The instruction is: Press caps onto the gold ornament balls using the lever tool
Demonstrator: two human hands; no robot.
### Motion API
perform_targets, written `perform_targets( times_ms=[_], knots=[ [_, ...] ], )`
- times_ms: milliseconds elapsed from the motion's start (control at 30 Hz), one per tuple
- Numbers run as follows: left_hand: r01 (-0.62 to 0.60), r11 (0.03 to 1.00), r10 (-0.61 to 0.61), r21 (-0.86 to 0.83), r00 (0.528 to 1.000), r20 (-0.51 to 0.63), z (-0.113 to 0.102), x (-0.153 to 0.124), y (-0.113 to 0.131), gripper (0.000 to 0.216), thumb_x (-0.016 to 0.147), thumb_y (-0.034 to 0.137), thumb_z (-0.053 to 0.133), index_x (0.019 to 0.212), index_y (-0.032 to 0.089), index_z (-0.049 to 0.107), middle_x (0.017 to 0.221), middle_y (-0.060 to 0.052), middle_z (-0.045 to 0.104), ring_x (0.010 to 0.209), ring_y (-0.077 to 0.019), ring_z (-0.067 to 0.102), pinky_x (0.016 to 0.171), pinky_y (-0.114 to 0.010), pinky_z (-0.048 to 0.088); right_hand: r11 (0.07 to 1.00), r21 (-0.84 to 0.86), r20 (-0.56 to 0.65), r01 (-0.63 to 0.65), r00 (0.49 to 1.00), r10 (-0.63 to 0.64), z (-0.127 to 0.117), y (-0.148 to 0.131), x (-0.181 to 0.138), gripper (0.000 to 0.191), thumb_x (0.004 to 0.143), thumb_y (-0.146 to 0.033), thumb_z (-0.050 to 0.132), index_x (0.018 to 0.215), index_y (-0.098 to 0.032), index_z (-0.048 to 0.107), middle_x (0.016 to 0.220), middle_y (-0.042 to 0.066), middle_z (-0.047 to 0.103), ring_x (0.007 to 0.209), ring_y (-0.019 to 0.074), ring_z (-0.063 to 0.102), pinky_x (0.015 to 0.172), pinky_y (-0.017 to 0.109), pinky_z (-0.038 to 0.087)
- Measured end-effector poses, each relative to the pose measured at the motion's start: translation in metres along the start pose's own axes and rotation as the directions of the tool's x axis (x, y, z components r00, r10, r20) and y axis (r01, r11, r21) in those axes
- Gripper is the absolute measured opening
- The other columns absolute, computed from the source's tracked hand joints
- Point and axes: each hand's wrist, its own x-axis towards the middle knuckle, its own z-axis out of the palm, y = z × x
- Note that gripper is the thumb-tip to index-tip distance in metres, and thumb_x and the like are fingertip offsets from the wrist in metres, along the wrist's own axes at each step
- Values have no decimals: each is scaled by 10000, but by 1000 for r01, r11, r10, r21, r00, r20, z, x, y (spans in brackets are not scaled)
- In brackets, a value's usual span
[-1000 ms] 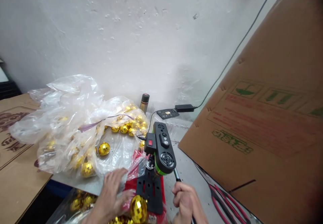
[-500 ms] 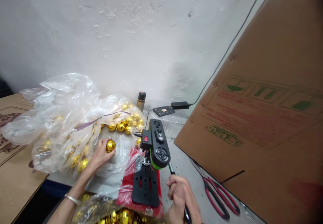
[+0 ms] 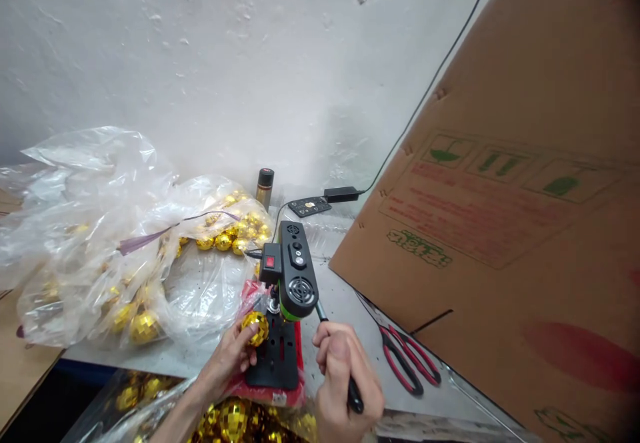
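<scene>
My left hand point(image 3: 233, 350) grips a small gold mirror ball point(image 3: 255, 328) between thumb and fingers, over the left side of the slotted black base plate point(image 3: 274, 363). Just above and right of the ball is the head of a small black bench drill press point(image 3: 299, 270) with a red switch on its side. My right hand point(image 3: 347, 380) is wrapped round the black-ended lever handle point(image 3: 355, 396) of this machine. The tool under the drill's head is mostly hidden from view. Below the base plate, more gold mirror balls point(image 3: 233, 423) lie in clear plastic at the near edge.
Clear plastic bags point(image 3: 95, 230) with gold balls point(image 3: 223, 241) cover the left side. Red-handled scissors point(image 3: 407, 356) lie at right beside a large leaning carton point(image 3: 480, 196). A dark-capped bottle point(image 3: 265, 186) and a black power adapter point(image 3: 341, 194) are near the wall.
My left hand has carried the gold ball right and nearer, from the plastic bags to the drill press base. My right hand remains on the lever. The view has shifted slightly.
</scene>
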Motion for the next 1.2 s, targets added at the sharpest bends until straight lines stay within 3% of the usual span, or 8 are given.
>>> perform_targets(
  times_ms=[133,267,333,433,500,733,967,1200],
  knots=[
    [-93,977,87,191,995,39,5,4,-11,912,733,770,817,1394,191,576,564,82,604,369,-124,510,372,-214,286,1000,-5,-5,20,1000,-20,0,0,-1,337,1045,-24,460,769,-217,480,652,-51,454,654,92,554,584,209,443],
    [-227,906,197,358,973,120,3,7,-17,777,851,653,766,1460,219,558,811,-19,770,426,-152,585,418,-262,412,999,-14,3,40,999,-40,-2,0,-3,341,1048,-31,456,765,-218,484,647,-48,451,650,99,553,588,221,454],
    [-295,842,254,451,955,150,2,8,-18,704,868,585,738,1452,229,573,1052,-95,818,582,-216,707,510,-321,537,999,-13,7,46,999,-46,-2,0,-4,339,1044,-28,459,765,-217,488,650,-45,460,649,103,554,586,227,456],
    [-394,692,365,605,914,178,5,9,-17,658,814,466,762,1412,231,617,1283,-142,799,1019,-362,797,852,-467,642,1000,-12,18,25,1000,-25,-3,0,-5,334,1039,-21,453,773,-218,490,662,-39,477,655,104,562,580,223,453],
    [-407,590,396,697,899,190,10,11,-17,618,811,410,749,1389,225,633,1257,-141,812,1125,-397,780,964,-514,609,1000,-11,23,20,1000,-20,-3,0,-4,331,1039,-22,451,776,-220,483,668,-38,479,654,101,565,574,216,449],
    [-493,291,549,820,788,279,17,23,-24,381,796,362,725,1139,201,698,1077,-141,806,1004,-391,747,904,-537,565,1000,-4,40,28,999,-28,-5,1,-5,322,1039,-14,447,793,-216,494,693,-36,508,667,92,577,606,214,467],
    [-510,289,590,810,761,269,15,28,-36,441,734,284,744,1158,174,695,1044,-135,778,959,-382,720,863,-510,542,997,-49,-85,57,994,-61,3,16,-34,340,1065,-81,436,759,-218,493,697,-43,522,610,86,549,588,231,431],
    [-530,267,633,805,726,269,13,30,-42,394,745,293,753,1123,211,681,1000,-89,759,917,-342,706,849,-468,529,983,-78,-123,-167,980,156,11,8,-58,398,1133,-172,347,765,-224,492,810,-63,567,718,86,552,994,299,490]
  ],
)
